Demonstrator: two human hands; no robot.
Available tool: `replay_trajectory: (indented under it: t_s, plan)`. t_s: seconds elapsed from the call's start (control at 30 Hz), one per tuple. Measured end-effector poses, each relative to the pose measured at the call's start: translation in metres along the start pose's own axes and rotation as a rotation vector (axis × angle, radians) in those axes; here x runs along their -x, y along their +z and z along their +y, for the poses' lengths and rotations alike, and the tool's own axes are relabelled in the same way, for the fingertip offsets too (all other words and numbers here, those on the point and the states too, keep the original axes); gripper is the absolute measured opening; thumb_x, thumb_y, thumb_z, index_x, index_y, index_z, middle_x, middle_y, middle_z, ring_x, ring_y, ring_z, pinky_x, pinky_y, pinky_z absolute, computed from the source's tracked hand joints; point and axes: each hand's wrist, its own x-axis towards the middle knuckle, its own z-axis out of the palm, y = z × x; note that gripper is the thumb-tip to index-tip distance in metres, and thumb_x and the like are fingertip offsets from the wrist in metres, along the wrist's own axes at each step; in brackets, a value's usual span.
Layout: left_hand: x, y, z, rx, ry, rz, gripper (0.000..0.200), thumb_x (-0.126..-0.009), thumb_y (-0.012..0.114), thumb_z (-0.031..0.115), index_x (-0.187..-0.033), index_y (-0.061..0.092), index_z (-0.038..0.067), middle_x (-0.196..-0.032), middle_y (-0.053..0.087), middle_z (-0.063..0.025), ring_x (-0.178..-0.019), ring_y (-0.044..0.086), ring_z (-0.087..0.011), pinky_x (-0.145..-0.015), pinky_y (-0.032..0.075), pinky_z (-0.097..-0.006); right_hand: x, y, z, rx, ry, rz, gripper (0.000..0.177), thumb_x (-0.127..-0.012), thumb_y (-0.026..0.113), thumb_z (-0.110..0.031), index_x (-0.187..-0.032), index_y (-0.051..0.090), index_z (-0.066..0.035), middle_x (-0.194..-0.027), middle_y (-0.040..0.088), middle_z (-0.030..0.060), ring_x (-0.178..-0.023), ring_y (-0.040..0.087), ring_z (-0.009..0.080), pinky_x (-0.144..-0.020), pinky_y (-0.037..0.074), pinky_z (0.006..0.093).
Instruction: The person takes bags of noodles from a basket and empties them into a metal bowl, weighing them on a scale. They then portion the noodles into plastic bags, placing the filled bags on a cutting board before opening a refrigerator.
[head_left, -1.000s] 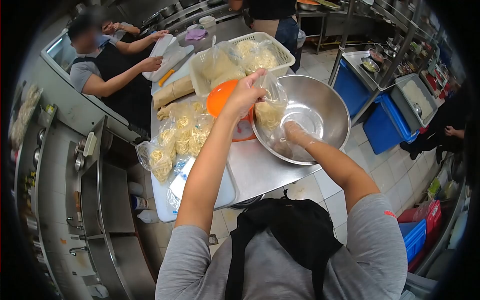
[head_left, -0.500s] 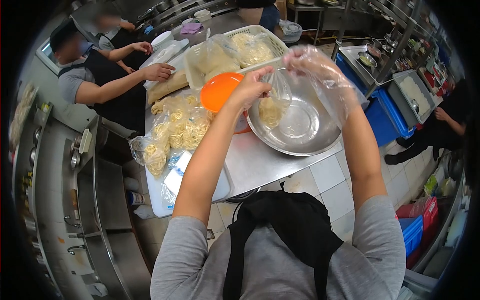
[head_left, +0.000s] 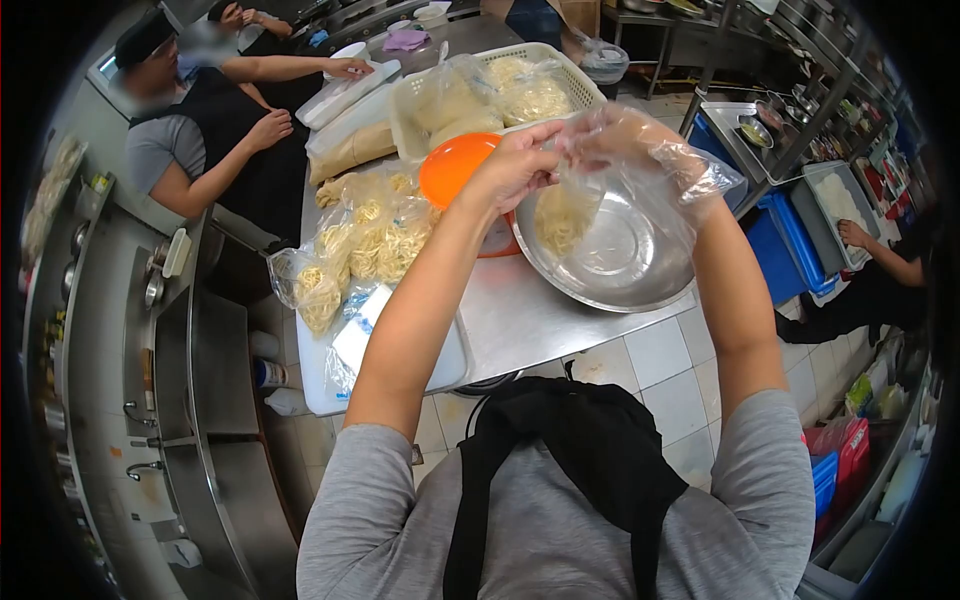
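Note:
My left hand [head_left: 515, 170] pinches the top of a clear plastic bag of noodles [head_left: 565, 215], which hangs over a large steel bowl [head_left: 625, 265]. My right hand [head_left: 625, 140], inside a loose clear plastic glove, meets the left hand at the bag's mouth and grips it too. An orange bowl [head_left: 450, 170] sits just left of the steel bowl. Several filled noodle bags [head_left: 365, 245] lie on the steel table [head_left: 520, 320] to the left.
A white basket [head_left: 560, 65] with more noodle bags stands at the far end. A white tray [head_left: 445, 370] sits at the table's near-left corner. Two people [head_left: 215, 140] work at the left side; another person [head_left: 875, 270] crouches by blue bins [head_left: 790, 240] at right.
My right hand rose out of the steel bowl and came across to the bag's mouth beside my left hand. The view shifted slightly.

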Motion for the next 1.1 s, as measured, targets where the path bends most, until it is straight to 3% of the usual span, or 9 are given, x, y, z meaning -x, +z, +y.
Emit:
replay_trajectory:
  t_s: [0.07,0.17,0.27,0.47,0.53,0.63,0.83,0.9,1.1]
  plan:
    - [-0.002,0.000,0.000,0.014,0.003,0.011,0.058,-0.071,0.048,-0.005,-0.128,0.037,-0.001,-0.101,0.053,-0.0027,-0.068,0.048,-0.0057,-0.065,0.045,-0.0215,0.006,0.005,-0.004,0.302,0.158,-0.037,0.037,-0.084,0.058,-0.024,-0.108,0.054,0.002,-0.090,0.062,0.0089,-0.079,0.060,0.0152,-0.070,0.050,0.0280]
    - [0.000,-0.001,0.006,0.038,0.022,-0.023,0.051,-0.072,0.048,-0.004,-0.122,0.044,0.004,-0.092,0.052,-0.0006,-0.066,0.048,-0.0070,-0.062,0.044,-0.0208,-0.019,-0.017,0.002,0.685,-0.010,-0.249,0.040,-0.084,0.057,-0.029,-0.110,0.052,0.001,-0.088,0.062,0.0105,-0.070,0.062,0.0171,-0.060,0.050,0.0296]
    - [-0.001,0.001,0.014,0.043,0.072,0.007,0.049,-0.071,0.047,-0.006,-0.119,0.046,0.005,-0.090,0.051,-0.0008,-0.063,0.048,-0.0082,-0.060,0.043,-0.0211,0.028,0.004,-0.060,0.505,0.076,0.124,0.035,-0.081,0.059,-0.021,-0.104,0.056,0.005,-0.091,0.062,0.0132,-0.071,0.061,0.0168,-0.059,0.048,0.0285]
    - [0.011,0.022,0.038,0.380,0.145,-0.081,0.051,-0.070,0.046,-0.008,-0.121,0.043,-0.001,-0.099,0.049,-0.0038,-0.063,0.048,-0.0081,-0.058,0.044,-0.0224,0.030,-0.019,-0.047,0.025,-0.496,0.236,0.019,-0.082,0.058,-0.012,-0.096,0.059,0.001,-0.088,0.060,0.0083,-0.072,0.057,0.0124,-0.060,0.045,0.0241]
    - [0.013,0.021,0.051,0.329,0.164,-0.041,0.052,-0.070,0.047,-0.008,-0.121,0.043,0.000,-0.100,0.050,-0.0037,-0.062,0.048,-0.0079,-0.058,0.044,-0.0227,0.018,-0.033,-0.018,-0.364,-0.627,0.520,0.017,-0.082,0.059,-0.010,-0.097,0.059,-0.002,-0.086,0.059,0.0051,-0.069,0.054,0.0094,-0.058,0.043,0.0215]
    - [0.016,0.000,0.076,0.208,0.206,-0.016,0.048,-0.071,0.049,-0.006,-0.118,0.046,0.000,-0.103,0.055,-0.0026,-0.059,0.047,-0.0060,-0.056,0.043,-0.0216,0.012,-0.051,0.018,-0.686,-0.523,0.589,0.020,-0.082,0.060,-0.010,-0.100,0.057,-0.004,-0.084,0.057,0.0018,-0.069,0.051,0.0058,-0.057,0.040,0.0182]
    - [0.048,-0.027,0.135,-0.016,0.196,0.014,0.047,-0.069,0.050,-0.004,-0.116,0.050,0.000,-0.099,0.057,-0.0020,-0.058,0.046,-0.0037,-0.055,0.041,-0.0200,0.031,-0.049,0.087,-0.686,-0.244,0.503,0.021,-0.082,0.061,-0.015,-0.100,0.056,-0.006,-0.071,0.048,-0.0048,-0.058,0.040,0.0038,-0.050,0.033,0.0171]
    - [0.053,-0.025,0.149,-0.397,0.175,0.304,0.045,-0.068,0.049,-0.003,-0.113,0.052,0.000,-0.098,0.057,-0.0029,-0.058,0.046,-0.0055,-0.056,0.042,-0.0198,0.036,-0.043,0.093,-0.583,-0.194,0.474,0.019,-0.082,0.061,-0.018,-0.096,0.056,-0.006,-0.069,0.047,-0.0047,-0.058,0.040,0.0036,-0.050,0.032,0.0168]
    - [-0.007,-0.057,0.102,-0.855,-0.013,0.418,0.043,-0.061,0.049,0.000,-0.103,0.060,0.002,-0.079,0.059,-0.0086,-0.060,0.054,-0.0132,-0.049,0.043,-0.0254,0.038,-0.019,0.110,-0.503,-0.039,0.457,0.022,-0.081,0.062,-0.025,-0.092,0.057,-0.007,-0.066,0.046,-0.0042,-0.053,0.041,0.0048,-0.047,0.033,0.0192]
